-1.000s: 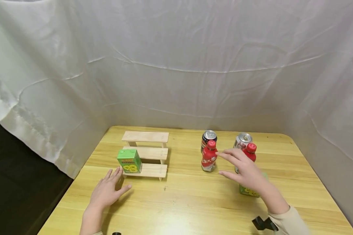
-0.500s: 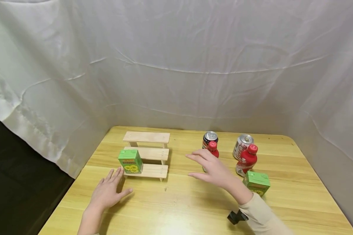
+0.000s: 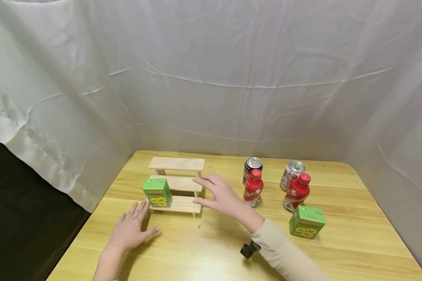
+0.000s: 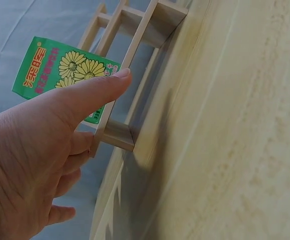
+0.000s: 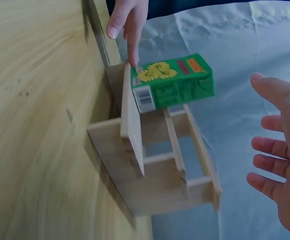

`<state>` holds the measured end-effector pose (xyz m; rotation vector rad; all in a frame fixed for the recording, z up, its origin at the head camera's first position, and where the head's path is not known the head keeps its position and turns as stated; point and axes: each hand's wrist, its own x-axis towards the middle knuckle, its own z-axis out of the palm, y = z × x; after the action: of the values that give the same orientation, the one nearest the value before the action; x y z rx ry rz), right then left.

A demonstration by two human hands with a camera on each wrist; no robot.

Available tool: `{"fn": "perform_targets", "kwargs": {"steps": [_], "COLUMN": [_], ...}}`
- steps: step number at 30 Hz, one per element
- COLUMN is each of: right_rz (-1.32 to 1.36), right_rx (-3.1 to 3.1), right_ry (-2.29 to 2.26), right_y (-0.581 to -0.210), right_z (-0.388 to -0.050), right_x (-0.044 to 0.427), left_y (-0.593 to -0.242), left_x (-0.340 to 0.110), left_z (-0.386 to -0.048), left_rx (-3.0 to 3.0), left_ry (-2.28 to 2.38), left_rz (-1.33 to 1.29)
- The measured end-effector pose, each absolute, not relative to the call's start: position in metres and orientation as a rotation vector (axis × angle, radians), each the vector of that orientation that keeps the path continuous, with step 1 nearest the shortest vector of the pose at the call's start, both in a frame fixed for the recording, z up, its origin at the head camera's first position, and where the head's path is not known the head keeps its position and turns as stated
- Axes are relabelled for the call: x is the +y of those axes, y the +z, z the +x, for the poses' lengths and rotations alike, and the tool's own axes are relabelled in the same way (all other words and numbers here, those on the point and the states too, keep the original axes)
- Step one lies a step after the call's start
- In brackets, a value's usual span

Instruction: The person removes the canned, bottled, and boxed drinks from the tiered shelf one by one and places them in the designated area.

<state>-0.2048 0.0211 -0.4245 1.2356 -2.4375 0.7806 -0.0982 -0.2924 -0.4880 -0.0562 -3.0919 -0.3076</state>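
Note:
A small three-step wooden shelf (image 3: 184, 204) stands on the left of the table, with a green drink carton (image 3: 157, 193) upright on the left of its lowest step. My left hand (image 3: 127, 231) has its fingers extended beside the carton; in the right wrist view a left fingertip (image 5: 133, 57) touches the lowest step's end. My right hand (image 3: 226, 198) hovers by the shelf's right end, thumb and fingers spread, holding nothing. The right wrist view shows it apart from the carton.
On the right of the wooden table (image 3: 211, 249) stand a dark soda can (image 3: 247, 171), a silver cola can (image 3: 289, 177), two red bottles (image 3: 252, 191) and a second green carton (image 3: 306, 223). Pale curtains (image 3: 232, 109) enclose the back and sides.
My right hand has moved left, away from the bottles and across to the shelf's right end, holding nothing. My left hand stays in place by the carton.

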Motion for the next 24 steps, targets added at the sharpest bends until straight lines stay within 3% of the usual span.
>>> {"fn": "perform_targets", "kwargs": {"steps": [24], "right_rz": [1.262], "right_rx": [-2.578], "right_ry": [0.611], "right_y": [-0.435], "right_z": [-0.226], "right_x": [-0.079], "left_y": [-0.488], "left_x": [-0.291], "left_z": [-0.096], "left_rx": [-3.085], "left_ry": [-0.344], "left_rz": [-0.041]}}
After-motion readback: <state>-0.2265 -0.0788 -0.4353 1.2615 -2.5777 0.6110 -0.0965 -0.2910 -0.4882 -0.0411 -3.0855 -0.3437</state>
